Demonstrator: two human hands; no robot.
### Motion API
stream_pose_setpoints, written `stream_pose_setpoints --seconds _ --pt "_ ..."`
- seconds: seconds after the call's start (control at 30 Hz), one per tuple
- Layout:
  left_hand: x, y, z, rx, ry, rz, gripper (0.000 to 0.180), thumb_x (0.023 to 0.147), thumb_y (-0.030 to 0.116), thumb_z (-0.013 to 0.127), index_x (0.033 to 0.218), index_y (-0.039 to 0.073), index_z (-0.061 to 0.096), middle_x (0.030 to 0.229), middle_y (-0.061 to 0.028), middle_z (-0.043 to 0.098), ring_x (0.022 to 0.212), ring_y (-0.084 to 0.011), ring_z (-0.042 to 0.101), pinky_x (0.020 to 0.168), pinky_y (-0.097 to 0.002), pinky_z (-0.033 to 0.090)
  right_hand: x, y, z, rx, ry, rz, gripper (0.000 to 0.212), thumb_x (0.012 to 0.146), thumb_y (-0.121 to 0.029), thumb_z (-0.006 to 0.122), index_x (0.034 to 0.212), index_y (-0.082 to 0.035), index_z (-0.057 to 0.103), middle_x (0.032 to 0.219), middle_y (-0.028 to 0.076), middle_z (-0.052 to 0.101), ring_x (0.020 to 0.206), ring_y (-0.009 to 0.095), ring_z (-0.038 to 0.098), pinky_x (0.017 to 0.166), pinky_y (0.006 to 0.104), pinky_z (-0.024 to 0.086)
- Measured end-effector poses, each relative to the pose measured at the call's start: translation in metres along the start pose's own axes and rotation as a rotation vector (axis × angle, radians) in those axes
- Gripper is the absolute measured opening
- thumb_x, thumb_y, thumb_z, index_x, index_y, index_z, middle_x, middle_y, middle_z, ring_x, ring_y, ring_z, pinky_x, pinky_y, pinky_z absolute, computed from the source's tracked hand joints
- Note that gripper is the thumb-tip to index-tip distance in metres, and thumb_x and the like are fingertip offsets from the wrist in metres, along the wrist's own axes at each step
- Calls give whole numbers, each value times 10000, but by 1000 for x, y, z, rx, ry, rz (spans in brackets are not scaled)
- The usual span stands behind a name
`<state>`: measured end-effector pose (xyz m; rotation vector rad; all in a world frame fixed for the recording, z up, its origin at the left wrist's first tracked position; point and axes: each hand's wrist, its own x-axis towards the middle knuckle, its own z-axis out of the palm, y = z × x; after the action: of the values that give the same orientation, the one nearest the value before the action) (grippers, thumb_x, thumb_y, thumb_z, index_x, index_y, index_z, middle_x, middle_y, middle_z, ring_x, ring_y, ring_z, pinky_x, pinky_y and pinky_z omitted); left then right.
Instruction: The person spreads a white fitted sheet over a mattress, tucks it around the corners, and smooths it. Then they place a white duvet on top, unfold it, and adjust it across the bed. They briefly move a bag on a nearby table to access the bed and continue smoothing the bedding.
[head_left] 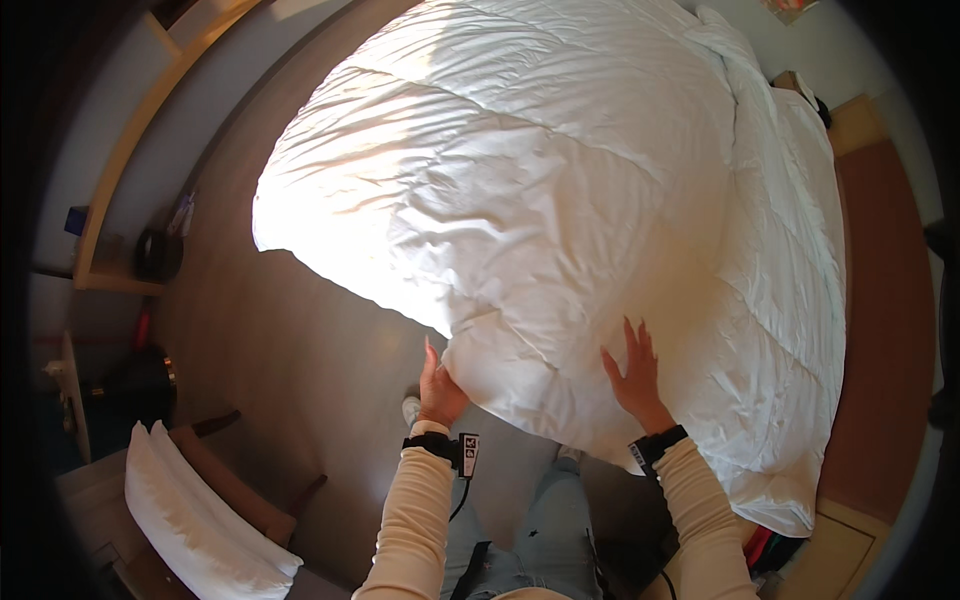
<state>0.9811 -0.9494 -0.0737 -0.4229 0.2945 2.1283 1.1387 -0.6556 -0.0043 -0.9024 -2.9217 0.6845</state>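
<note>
A large white duvet (560, 200) is spread over the bed, its surface wrinkled and its left part brightly sunlit. My left hand (440, 388) is at the duvet's near edge, thumb pointing up. Its other fingers are mostly hidden by the cloth and appear to be closed on that edge. Over the duvet to the right, my right hand (636, 378) is open with its fingers spread. It holds nothing; whether it presses on the cloth I cannot tell.
A wooden headboard (885, 330) runs along the right. At the lower left, white pillows (200, 520) lean on a brown seat. Shelving with a pale wooden frame (105, 200) lines the left wall, beyond the grey floor (270, 350). A pale cabinet (850, 550) stands at the lower right.
</note>
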Motion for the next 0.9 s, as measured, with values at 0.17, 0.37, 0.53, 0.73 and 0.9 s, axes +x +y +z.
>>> stream_pose_setpoints --seconds 0.17,0.37,0.53,0.73,0.9 --pt "36 67 5 -63 228 -267 932 832 750 412 1417 29 345 1398 -151 447 1280 -290 431 1078 -414 332 55 -146 53 323 -81 133 700 934 -376 529 1444 9 243 1501 271 203 1370 436 231 1110 488 202" --pt "-7 130 70 890 137 246 385 941 296 592 1236 51 562 1151 -56 654 983 -170 635 833 -306 492 67 -172 22 374 -34 154 796 931 -405 534 1477 5 123 1520 244 171 1394 416 197 1128 497 160" --pt "-76 192 32 1805 434 70 303 928 269 612 1131 47 583 917 -93 646 817 -162 616 754 -296 492 97 -185 47 -202 -429 356 858 874 -559 537 1512 -188 101 1537 223 138 1399 479 100 1119 552 145" --pt "-28 299 -36 1035 1002 337 737 877 482 625 1383 47 312 1268 -166 465 1087 -239 509 875 -364 455 128 -227 85 -322 -235 186 733 814 -321 654 1397 -48 304 1416 248 308 1297 489 267 1032 558 301" --pt "46 382 -36 859 1161 414 1041 779 704 574 1458 31 163 1423 -163 326 1326 -291 319 1044 -489 323 167 -278 111 333 -328 37 464 773 -148 643 1162 25 457 1098 228 543 958 367 552 810 458 455"
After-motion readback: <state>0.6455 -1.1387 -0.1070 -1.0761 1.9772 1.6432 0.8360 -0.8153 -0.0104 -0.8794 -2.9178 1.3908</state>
